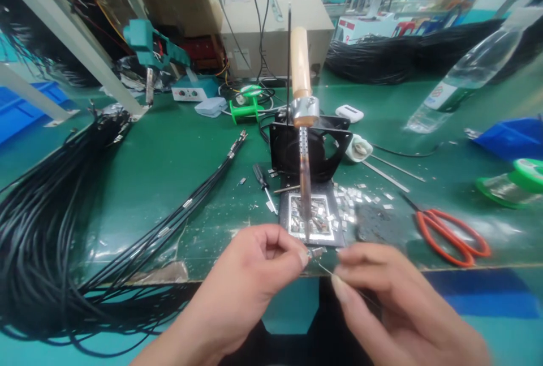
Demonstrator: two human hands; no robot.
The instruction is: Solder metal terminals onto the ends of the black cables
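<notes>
My left hand (258, 267) is closed in a pinch, with a small metal connector (317, 251) sticking out past the fingertips. Just above it is the tip of an upright soldering iron (304, 176) with a wooden handle, fixed point-down on a stand. A thin strand of solder wire (324, 268) runs from the pinched fingers of my right hand (390, 292) toward the connector. Behind both hands lies a square white-rimmed tray (291, 220) of small metal pieces. The exact contact between tip, wire and connector is too small to make out.
A black fan frame (275, 151) stands behind the iron. Orange-handled scissors (452, 239), a solder spool (509, 188) and a plastic bottle (466, 80) lie or stand right. A screwdriver (263, 185) and bundled black cables (51, 213) are left. Small white pieces (350, 202) are scattered beside the tray.
</notes>
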